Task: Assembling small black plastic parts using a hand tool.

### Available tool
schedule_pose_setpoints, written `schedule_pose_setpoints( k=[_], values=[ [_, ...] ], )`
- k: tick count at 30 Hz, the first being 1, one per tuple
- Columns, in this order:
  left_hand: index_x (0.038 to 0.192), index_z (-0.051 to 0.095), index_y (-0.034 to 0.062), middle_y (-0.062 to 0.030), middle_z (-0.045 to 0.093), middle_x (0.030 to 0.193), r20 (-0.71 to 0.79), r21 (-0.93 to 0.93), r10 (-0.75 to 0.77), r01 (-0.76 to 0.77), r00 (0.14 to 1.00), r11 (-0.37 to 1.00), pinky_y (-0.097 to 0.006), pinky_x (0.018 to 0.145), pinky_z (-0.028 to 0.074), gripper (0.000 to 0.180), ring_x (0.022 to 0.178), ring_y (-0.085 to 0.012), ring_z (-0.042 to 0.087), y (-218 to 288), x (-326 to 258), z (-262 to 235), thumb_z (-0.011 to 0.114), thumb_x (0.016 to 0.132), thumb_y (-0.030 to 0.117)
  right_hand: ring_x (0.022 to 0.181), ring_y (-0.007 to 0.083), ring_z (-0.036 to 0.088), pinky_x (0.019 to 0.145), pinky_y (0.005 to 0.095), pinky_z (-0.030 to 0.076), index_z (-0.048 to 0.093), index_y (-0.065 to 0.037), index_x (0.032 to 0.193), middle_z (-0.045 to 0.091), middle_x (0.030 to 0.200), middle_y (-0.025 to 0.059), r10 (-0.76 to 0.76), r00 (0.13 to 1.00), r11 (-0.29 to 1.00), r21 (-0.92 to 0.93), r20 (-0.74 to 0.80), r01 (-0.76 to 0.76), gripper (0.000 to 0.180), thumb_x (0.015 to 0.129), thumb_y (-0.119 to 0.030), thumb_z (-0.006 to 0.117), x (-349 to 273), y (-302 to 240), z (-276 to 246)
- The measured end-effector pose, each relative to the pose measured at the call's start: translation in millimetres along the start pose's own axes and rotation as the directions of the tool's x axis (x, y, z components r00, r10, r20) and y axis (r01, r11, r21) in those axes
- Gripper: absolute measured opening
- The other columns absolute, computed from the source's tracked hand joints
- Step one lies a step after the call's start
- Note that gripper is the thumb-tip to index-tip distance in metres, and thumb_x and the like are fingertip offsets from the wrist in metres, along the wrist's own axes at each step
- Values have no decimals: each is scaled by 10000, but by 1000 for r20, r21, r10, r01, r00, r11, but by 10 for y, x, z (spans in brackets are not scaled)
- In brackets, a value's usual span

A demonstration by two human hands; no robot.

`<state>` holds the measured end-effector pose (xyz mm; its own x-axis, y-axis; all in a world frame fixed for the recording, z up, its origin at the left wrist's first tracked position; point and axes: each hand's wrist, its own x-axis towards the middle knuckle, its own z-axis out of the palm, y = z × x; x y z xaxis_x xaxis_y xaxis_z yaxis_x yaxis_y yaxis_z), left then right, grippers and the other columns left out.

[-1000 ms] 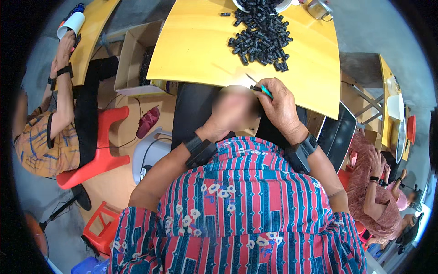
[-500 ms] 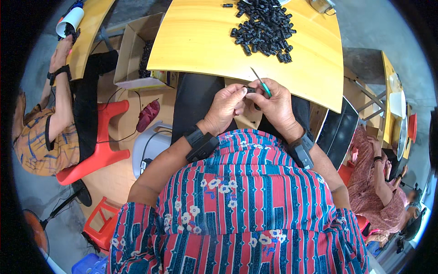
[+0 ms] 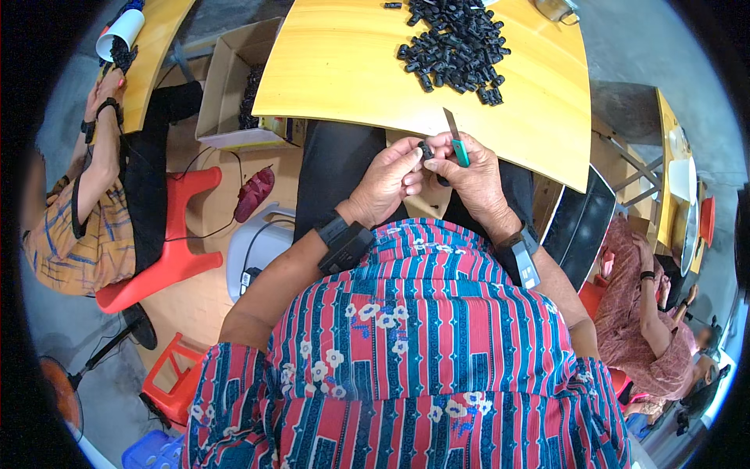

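Note:
My left hand (image 3: pixel 387 173) is closed, pinching a small black plastic part (image 3: pixel 425 149) between thumb and fingertips. Just to its right, my right hand (image 3: pixel 475 178) grips a small knife (image 3: pixel 460 150) with a green handle. The knife's flat blade points up and away, over the near edge of the yellow table (image 3: pixel 336 78). Both hands are close together in front of that edge, above my lap. My right thumb comes up next to the black part; whether it touches is hard to see. Further back on the table lies a heap of similar black parts (image 3: pixel 457 51).
A metal container (image 3: pixel 556 9) stands at the table's far right corner. Left of the table is a cardboard box (image 3: pixel 223 94). A person in a checked shirt (image 3: pixel 94 242) sits on a red stool (image 3: pixel 183 262) to the left. Another person (image 3: pixel 641 313) sits at the right.
The knife has turned in my right hand, so its blade now shows its broad side and stands more upright. The black part in my left hand has tilted.

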<state>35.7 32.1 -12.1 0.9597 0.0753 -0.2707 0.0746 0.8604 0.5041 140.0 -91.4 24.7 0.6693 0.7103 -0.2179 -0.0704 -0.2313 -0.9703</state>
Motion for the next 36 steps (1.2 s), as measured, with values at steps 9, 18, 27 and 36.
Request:
schedule_pose_setpoints(
  k=[9,18,27,36],
  values=[
    [1304,431,75,42,468,910,99,-18,-38,40,994,999,-159,602,353,345,669,-24,353,38,-4,16,433,980,192,765,56,553,721,214,488,640,-27,1043,588,772,-20,-35,996,996,-80,88,42,282,769,13,689,15,-58,-37],
    [1190,467,90,47,419,844,102,-9,-45,46,994,999,-166,600,340,247,661,-25,346,-9,-18,12,414,991,227,789,80,583,722,242,508,629,-11,1019,634,860,40,-131,990,972,-191,52,138,320,716,29,722,-40,-66,19],
    [1037,474,107,34,421,803,97,-89,4,5,995,996,-190,598,348,161,639,-43,364,-45,-38,8,406,987,244,767,379,573,666,415,463,551,-19,917,567,818,183,-290,942,747,-576,168,332,231,878,-247,547,-109,-70,-107],
    [958,474,114,39,438,799,129,-18,22,-20,991,1000,-190,578,358,172,630,-37,371,-75,-53,-47,420,981,276,733,357,578,625,439,466,523,-50,867,544,798,159,-338,904,540,-733,261,413,234,856,-277,577,-144,-156,5]
  ],
)
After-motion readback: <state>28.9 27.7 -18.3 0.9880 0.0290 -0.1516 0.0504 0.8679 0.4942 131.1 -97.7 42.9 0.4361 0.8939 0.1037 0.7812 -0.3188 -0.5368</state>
